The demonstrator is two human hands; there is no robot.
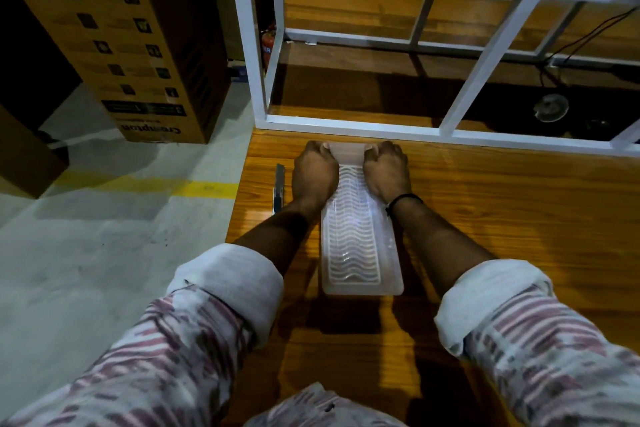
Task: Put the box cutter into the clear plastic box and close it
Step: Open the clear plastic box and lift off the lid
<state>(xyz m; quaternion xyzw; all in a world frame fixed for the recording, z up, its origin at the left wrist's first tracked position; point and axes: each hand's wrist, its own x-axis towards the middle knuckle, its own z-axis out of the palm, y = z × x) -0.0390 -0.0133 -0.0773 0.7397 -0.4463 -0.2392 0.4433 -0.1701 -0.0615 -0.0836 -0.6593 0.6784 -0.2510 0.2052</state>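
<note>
head-worn view, facing down, close over table (pixel 485 218)

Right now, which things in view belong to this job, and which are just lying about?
Job: clear plastic box, box cutter lying on the table left of it, left hand and right hand at the box's far end.

Lying about: cardboard carton, white frame, fire extinguisher.

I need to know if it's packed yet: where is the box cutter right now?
In the head view, the box cutter lies on the wooden table, outside the clear plastic box, just left of the left hand near the table's left edge.
</note>
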